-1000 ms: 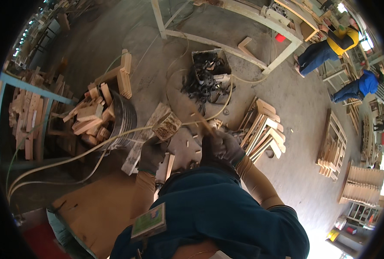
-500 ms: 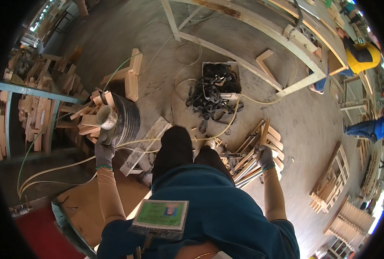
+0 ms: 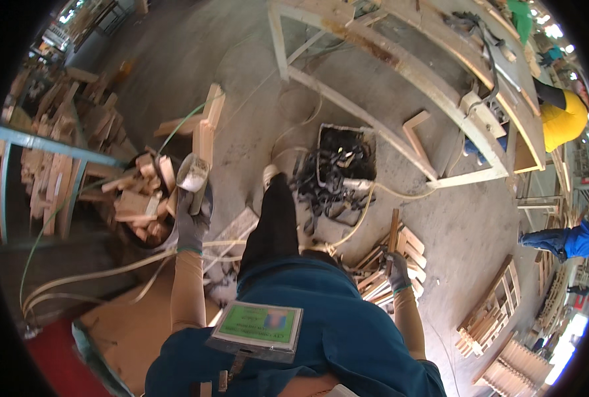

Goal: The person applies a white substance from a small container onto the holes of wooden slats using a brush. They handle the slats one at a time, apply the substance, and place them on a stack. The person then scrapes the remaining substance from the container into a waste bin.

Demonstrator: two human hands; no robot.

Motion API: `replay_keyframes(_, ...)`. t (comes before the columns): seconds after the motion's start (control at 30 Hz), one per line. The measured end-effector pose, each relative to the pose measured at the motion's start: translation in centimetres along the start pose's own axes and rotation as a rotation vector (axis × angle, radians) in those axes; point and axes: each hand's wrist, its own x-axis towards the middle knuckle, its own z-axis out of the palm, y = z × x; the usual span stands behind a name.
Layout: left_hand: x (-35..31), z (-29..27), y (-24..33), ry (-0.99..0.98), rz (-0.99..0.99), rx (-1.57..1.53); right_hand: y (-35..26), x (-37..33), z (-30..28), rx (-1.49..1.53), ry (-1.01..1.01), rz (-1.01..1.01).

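Note:
My left hand (image 3: 194, 225), in a grey glove, is closed round the lower part of a whitish round cup (image 3: 193, 173). A flat greyish piece shows between the cup and my fingers; I cannot tell whether it is a handle. The cup is just right of a dark bucket full of wood offcuts (image 3: 137, 206). My right hand (image 3: 398, 271), also gloved, grips a thin brown wooden stick (image 3: 394, 231) that points away from me. Below and beside that hand lies a pile of wooden pieces (image 3: 410, 246) on the floor. The fingertips of both hands are partly hidden.
Ahead on the floor stands a crate with black straps (image 3: 344, 155) spilling out. A pale hose (image 3: 109, 272) crosses the floor at left. A long workbench (image 3: 400, 63) stands far right, with a person in yellow (image 3: 562, 122) beside it. Stacked wood (image 3: 56, 172) is at left.
My left hand has moved right with the cup, away from over the bucket. One foot has come forward into view. My right hand still grips the stick, slightly nearer to me.

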Motion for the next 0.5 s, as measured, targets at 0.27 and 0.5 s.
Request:
replay_keyframes(0.27, 14.8, 6.3, 4.2, 0.069, -0.348, 0.143, -6.0, 6.1, 17.1, -0.168, 0.279, 0.025)
replay_keyframes(0.5, 25.7, 5.1, 16.2, 0.12, -0.359, 0.331, -14.0, 16.9, 40.4, -1.008, 0.134, -0.38)
